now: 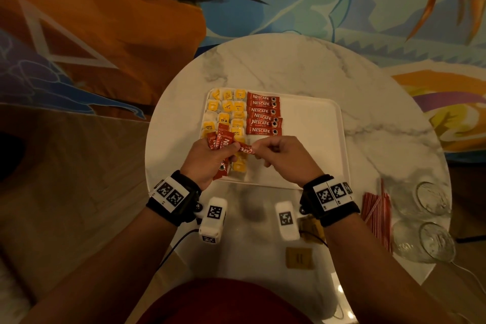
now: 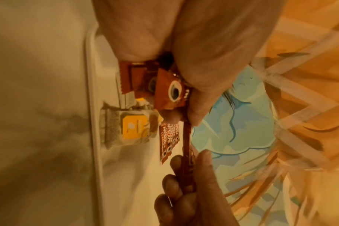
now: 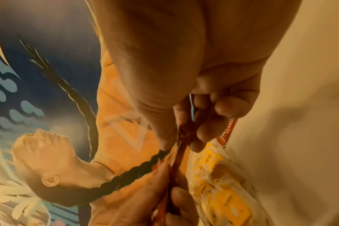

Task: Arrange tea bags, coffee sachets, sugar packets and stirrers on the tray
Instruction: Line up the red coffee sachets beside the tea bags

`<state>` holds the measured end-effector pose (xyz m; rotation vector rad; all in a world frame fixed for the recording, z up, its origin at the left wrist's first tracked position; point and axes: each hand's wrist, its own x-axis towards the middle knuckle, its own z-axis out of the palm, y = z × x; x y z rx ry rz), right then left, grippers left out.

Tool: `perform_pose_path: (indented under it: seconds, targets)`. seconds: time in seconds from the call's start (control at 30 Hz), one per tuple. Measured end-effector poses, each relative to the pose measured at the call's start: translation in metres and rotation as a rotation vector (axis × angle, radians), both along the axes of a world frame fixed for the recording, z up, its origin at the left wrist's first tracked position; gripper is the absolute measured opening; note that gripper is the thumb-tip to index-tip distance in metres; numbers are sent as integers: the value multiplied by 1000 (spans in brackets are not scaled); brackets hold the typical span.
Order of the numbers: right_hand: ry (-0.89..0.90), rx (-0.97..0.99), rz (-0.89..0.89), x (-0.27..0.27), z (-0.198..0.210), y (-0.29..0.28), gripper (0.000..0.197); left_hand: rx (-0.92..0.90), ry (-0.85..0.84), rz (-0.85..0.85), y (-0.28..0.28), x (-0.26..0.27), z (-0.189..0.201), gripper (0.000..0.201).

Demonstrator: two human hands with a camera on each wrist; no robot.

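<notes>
A white tray [image 1: 310, 139] lies on the round marble table [image 1: 289, 66]. Yellow-tagged tea bags [image 1: 227, 110] fill its left side in columns, and red coffee sachets [image 1: 263, 116] lie in a stacked row beside them. My left hand [image 1: 210, 158] grips a fan of several red sachets [image 1: 219, 139] above the tray's near left. My right hand [image 1: 284, 158] pinches the end of one sachet [image 1: 246, 148] that still reaches into the left hand's bunch. In the left wrist view the held sachets [image 2: 168, 90] hang over a tea bag [image 2: 130, 128].
Red-and-white stirrers [image 1: 376, 213] lie in a bundle on the table at the right, next to two clear glasses [image 1: 431, 223]. Brown sugar packets [image 1: 299, 257] lie near the front edge. The tray's right half is bare.
</notes>
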<state>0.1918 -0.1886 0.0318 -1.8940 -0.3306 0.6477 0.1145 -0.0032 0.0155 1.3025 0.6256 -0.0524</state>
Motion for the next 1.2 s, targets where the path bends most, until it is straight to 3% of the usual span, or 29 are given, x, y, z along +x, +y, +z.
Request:
perform_pose_path:
  seconds: [0.23,0.4,0.73,0.93,1.0,1.07,1.2]
  targets:
    - [-73,19,119,-4,-10,-6,19,34,-21,-51,-2,2,-1,18]
    - [-87,76,-55,-6,-11,-1,10,-24,-69,-14,-7,6,2,24]
    - [157,202,-238,-12,-10,3,6,49,-36,-59,-13,3,-6,27]
    - [245,255,-247,-14,-12,4,40,112,-28,-144,-18,-2,-4,21]
    - [245,278,-278,-16,-10,3,46,117,-24,-147,-17,-2,-4,28]
    - [227,288,-299,-17,-9,3,44,121,-30,-164,-16,-1,-3,34]
    - [257,301,-292,-17,-9,3,19,160,-36,-159,-15,1,-4,26]
